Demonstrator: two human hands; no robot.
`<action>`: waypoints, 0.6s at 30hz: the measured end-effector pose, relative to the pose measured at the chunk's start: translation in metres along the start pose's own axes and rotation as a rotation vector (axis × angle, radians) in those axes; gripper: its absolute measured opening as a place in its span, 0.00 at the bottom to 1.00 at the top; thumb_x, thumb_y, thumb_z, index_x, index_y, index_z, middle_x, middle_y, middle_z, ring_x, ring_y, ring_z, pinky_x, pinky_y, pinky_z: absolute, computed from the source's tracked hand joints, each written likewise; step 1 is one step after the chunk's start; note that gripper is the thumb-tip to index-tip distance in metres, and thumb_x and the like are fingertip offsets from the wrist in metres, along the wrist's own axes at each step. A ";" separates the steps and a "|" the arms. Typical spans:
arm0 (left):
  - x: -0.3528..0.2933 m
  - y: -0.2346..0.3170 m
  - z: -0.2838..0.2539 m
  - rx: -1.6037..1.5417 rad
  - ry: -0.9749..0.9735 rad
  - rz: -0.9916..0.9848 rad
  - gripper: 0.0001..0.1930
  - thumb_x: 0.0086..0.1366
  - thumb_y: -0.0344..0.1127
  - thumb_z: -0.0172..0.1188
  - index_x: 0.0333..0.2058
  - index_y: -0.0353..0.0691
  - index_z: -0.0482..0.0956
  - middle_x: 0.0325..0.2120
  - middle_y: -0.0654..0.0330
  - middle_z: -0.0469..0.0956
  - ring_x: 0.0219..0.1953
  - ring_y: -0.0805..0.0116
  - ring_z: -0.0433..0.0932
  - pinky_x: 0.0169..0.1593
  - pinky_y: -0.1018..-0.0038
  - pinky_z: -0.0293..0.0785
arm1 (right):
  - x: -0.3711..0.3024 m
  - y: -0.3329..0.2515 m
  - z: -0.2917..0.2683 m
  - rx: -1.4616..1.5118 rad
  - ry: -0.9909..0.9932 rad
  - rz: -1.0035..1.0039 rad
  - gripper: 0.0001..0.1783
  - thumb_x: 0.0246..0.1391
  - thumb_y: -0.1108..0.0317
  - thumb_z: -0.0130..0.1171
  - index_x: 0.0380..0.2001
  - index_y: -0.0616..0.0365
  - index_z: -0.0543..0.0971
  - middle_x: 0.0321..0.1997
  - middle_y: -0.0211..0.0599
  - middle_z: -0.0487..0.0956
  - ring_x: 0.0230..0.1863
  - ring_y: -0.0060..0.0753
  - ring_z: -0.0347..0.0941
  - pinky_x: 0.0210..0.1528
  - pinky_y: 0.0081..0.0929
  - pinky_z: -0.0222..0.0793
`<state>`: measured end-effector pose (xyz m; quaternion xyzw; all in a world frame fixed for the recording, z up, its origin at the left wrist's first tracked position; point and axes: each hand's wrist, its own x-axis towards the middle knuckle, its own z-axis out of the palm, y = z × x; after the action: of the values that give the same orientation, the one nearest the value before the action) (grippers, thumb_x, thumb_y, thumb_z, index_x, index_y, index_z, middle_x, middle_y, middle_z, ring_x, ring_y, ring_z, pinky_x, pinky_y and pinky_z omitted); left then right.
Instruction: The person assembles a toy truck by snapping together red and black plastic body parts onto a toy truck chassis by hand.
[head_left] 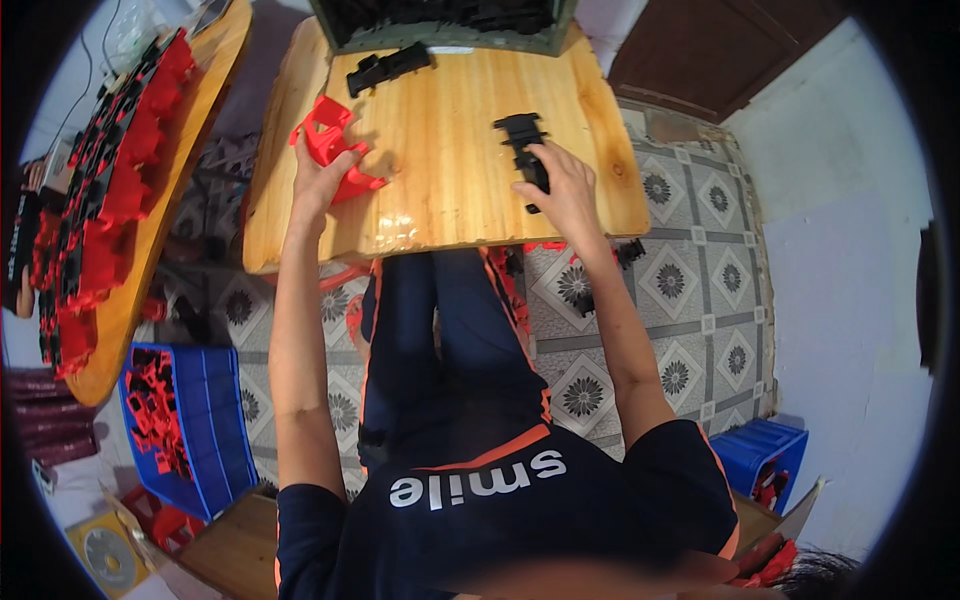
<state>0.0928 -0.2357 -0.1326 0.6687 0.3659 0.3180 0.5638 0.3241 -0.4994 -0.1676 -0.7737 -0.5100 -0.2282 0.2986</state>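
My left hand [318, 178] grips a red plastic part [330, 135] with curved arms, at the left side of the wooden table [440, 160]. Thumb and fingers close round its near half, and the rest sticks out beyond them. On the right side of the table, my right hand [566, 190] has its fingers closed on a long black plastic part [519, 128]; its near half is partly covered by the fingers. A second black plastic part [390, 68] lies at the back left of the table, touched by neither hand.
A grey-green crate [450, 40] of black parts stands at the table's far edge. Left, a wooden board [190, 170] carries rows of red and black parts. Blue crates stand at lower left [215, 420] and lower right [750, 440]. Loose parts [630, 252] lie below the table.
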 end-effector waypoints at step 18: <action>-0.137 -0.015 -0.043 -1.094 -0.081 -0.086 0.37 0.69 0.63 0.45 0.65 0.40 0.59 0.59 0.54 0.69 0.59 0.58 0.72 0.61 0.59 0.69 | 0.044 0.015 0.008 0.529 -0.319 0.450 0.25 0.53 0.62 0.64 0.54 0.59 0.76 0.50 0.46 0.80 0.51 0.41 0.76 0.53 0.32 0.69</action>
<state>-0.0181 -0.3278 -0.1424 0.2741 0.1520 0.4126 0.8553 0.3549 -0.4697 -0.1479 -0.7884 -0.4086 0.1058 0.4475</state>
